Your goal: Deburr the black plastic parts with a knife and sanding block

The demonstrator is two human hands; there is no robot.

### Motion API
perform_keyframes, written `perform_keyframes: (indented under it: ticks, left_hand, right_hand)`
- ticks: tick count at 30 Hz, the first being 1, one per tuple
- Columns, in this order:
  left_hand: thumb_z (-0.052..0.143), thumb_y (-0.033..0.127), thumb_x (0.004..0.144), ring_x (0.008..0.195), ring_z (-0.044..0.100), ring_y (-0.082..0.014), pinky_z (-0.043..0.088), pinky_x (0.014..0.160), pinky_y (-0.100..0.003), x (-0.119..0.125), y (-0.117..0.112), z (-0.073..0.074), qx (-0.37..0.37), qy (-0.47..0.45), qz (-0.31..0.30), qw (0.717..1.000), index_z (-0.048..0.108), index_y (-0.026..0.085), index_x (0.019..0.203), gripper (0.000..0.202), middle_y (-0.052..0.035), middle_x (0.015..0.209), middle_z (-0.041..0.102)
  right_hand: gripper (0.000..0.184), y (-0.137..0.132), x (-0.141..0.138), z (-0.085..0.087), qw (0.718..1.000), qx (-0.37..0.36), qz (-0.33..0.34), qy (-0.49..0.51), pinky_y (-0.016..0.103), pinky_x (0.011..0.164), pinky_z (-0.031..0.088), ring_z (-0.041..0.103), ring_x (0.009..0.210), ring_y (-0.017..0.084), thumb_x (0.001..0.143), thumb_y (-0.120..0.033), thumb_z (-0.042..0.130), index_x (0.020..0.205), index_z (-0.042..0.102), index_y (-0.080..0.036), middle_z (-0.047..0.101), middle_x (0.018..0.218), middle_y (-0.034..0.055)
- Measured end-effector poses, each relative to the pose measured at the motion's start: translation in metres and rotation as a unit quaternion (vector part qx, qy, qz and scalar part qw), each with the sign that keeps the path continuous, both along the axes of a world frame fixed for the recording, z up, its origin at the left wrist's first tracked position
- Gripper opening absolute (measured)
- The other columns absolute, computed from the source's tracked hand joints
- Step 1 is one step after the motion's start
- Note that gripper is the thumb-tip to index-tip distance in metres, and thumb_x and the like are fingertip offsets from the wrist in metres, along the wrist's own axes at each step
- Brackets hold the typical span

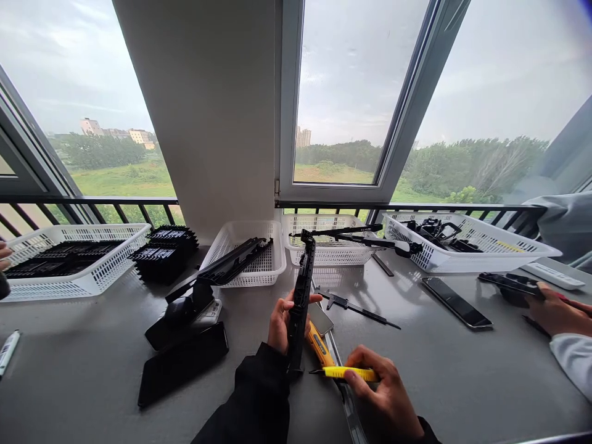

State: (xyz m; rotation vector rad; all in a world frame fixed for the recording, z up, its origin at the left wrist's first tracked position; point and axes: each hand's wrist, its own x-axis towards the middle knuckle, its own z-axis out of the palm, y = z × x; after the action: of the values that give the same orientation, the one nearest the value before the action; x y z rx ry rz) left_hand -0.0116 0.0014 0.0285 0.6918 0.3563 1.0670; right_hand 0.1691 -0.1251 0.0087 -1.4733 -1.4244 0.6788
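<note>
My left hand (pixel 279 324) is wrapped round a long, narrow black plastic part (pixel 301 302), which stands tilted upward over the table. In my right hand (pixel 386 385) is a yellow-handled trimming knife (pixel 349 373), its thin dark tip pointing left, close to the lower end of the plastic part but apart from it. Beneath and beside the part lie an orange-yellow tool (pixel 320 345), partly hidden by my left hand, and a grey rounded object (pixel 321 319). A black caliper (pixel 356 306) rests just beyond.
White baskets (pixel 252 280) with black parts line the window side; a stack of black parts (pixel 164 253) stands between two. Phones (pixel 182 364) (pixel 456 302) lie left and right. A co-worker's hand (pixel 557 311) holds a black part at right; another person's hand (pixel 4 256) shows at far left.
</note>
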Motion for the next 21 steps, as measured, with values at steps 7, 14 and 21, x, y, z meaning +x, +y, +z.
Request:
perform_keyframes:
  ticks: [7,14,21]
  left_hand:
    - [0.066,0.04,0.075,0.038,0.033,-0.0041,0.02,0.039,-0.023,-0.0012,-0.0012,0.002,-0.006,0.004,0.021,1.0,0.068,0.016,0.101,0.036,-0.0157,0.113,0.082]
    - [0.067,0.039,0.073,0.038,0.034,-0.0043,0.022,0.038,-0.022,0.0,-0.0027,0.0039,-0.009,0.009,0.035,0.999,0.067,0.016,0.103,0.038,-0.0131,0.109,0.082]
    - [0.067,0.038,0.073,0.037,0.037,-0.0044,0.022,0.038,-0.022,0.0021,-0.0031,0.0024,-0.012,0.017,0.036,0.999,0.067,0.016,0.104,0.039,-0.012,0.107,0.082]
  right_hand:
    - [0.047,0.0006,-0.0026,0.001,0.999,0.02,-0.025,0.03,0.027,0.056,0.036,0.047,0.057,0.015,0.088,-0.062,0.065,0.066,0.065,-0.02,0.057,0.062,-0.0015]
    - [0.044,0.0002,-0.0012,-0.0021,1.0,0.009,-0.009,0.028,0.026,0.057,0.035,0.046,0.057,0.014,0.087,-0.058,0.067,0.066,0.065,-0.02,0.056,0.061,-0.0024]
    - [0.049,0.0014,-0.0011,0.0014,0.999,0.009,-0.023,0.036,0.027,0.056,0.035,0.046,0.057,0.015,0.089,-0.064,0.067,0.066,0.064,-0.02,0.056,0.06,-0.002]
